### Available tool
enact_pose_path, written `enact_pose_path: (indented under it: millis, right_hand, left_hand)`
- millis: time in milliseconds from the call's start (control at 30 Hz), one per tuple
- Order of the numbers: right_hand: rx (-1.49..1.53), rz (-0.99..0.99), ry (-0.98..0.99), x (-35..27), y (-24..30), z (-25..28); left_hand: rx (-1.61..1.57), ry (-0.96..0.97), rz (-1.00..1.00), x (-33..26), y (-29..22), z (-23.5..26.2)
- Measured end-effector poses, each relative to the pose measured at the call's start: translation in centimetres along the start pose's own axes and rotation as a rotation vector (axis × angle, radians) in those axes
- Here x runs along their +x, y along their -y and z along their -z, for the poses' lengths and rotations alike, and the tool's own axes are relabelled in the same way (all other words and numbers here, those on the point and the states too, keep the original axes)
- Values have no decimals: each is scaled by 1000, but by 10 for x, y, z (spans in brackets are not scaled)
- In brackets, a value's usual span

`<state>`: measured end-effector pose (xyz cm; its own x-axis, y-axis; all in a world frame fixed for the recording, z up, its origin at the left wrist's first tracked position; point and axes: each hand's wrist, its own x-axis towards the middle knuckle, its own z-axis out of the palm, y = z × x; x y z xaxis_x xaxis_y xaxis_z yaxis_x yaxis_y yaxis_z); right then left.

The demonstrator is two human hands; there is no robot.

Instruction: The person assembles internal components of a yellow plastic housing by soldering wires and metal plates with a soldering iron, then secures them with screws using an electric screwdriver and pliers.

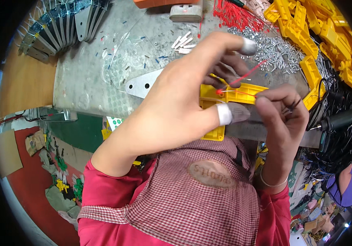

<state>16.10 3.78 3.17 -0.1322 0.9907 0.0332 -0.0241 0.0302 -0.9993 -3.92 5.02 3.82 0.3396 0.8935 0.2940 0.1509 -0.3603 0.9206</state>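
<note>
Checked apron fabric (192,205) over red sleeves fills the foreground as a person works at a cluttered table (85,82). Just above it, the left hand (172,106) is raised over a yellow plastic housing (241,93), its thumb and forefinger capped in white finger cots; whether its grip closes on the housing cannot be told, since the palm hides the contact. The right hand (280,119), a thin bangle at its wrist, is pinched shut on a thin red wire (245,76) that runs up and to the right from the housing, with a dark slim tool also caught between its fingers. The housing sits between the two hands, near the table's front edge.

Behind the hands lies a flat silver metal plate (143,84) with holes, partly covered by the left hand. Farther back are a heap of small silver metal pins (274,49), a bundle of red wires (233,16) and a few white connectors (183,43) (loosely scattered). Yellow plastic housings (319,37) pile up at the right, black cables (344,139) and a dark power tool (340,121) below them. Grey metal brackets (61,24) stand stacked at the far left.
</note>
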Motion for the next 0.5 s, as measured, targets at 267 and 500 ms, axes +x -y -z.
enact_pose_path:
  millis: [267,500]
  right_hand:
    - [-596,-48,96,-10,11,-2]
    - [-723,-53,259,-18,9,-5]
  left_hand:
    - [326,-100,-74,-4,-4,8]
    - [383,-59,-29,-4,-2,-11]
